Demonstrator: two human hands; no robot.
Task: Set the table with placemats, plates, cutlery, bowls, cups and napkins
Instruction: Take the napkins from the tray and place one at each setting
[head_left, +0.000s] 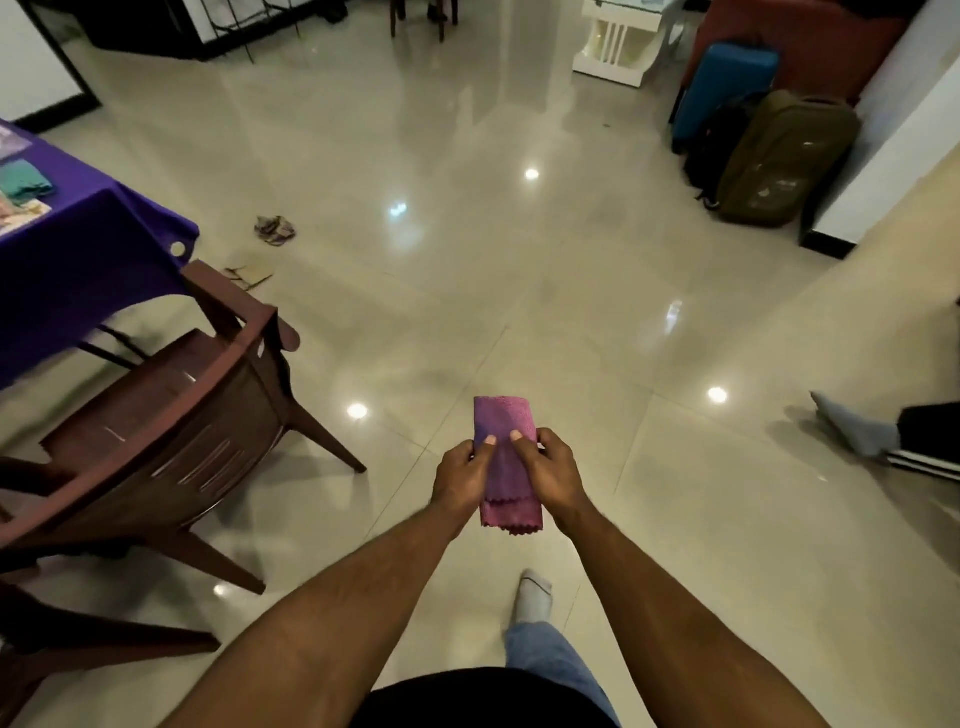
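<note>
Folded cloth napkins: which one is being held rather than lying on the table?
The pink-purple folded napkin, pinched between the left hand and right hand; the teal folded napkin lies on the purple-clothed table.

- bare forearms, no sleeves in view, no watch or rings on the left hand (464, 475) or right hand (551, 470)
- black top at the bottom edge
- light blue trousers, probably jeans
- white sock, grey band across it

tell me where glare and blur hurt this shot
Head view: ceiling lights glare as bright spots on the glossy floor; the brown chair and tablecloth at the left edge are smeared and bent by the wide lens; the pink napkin stays fairly sharp.
</note>
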